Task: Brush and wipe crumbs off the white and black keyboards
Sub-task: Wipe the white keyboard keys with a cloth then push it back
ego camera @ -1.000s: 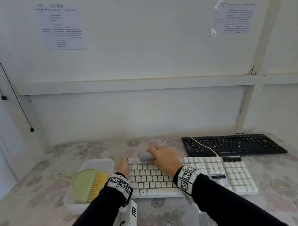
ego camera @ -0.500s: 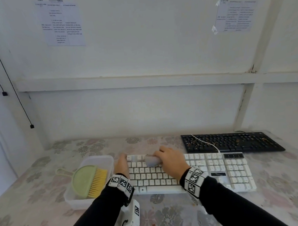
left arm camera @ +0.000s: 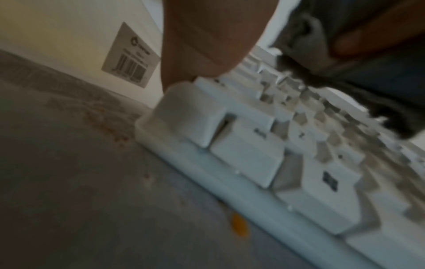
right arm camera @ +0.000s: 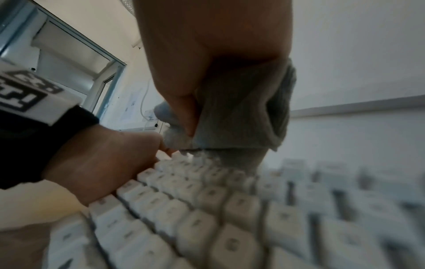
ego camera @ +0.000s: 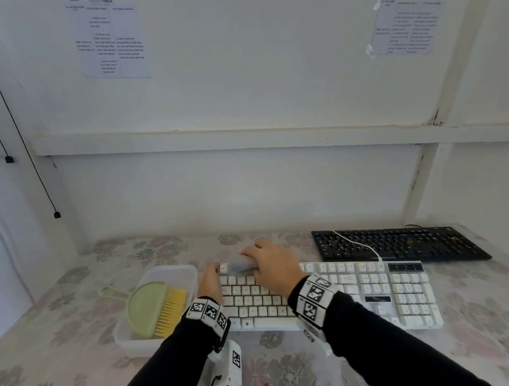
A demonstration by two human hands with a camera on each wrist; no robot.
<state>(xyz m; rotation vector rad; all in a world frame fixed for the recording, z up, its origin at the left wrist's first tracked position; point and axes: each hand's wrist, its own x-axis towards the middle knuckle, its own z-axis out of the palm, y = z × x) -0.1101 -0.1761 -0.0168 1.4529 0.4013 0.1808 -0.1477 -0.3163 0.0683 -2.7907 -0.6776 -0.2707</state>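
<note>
Both hands on white keyboard; keys crumb-free.

white keyboard, black keyboard, grey cloth, pale green brush with yellow bristles, translucent white tray, grey-pink floral tablecloth, black sleeves.

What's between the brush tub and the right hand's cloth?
The left hand, resting on the white keyboard's left edge beside the tub, short of the grey cloth; head view.
</note>
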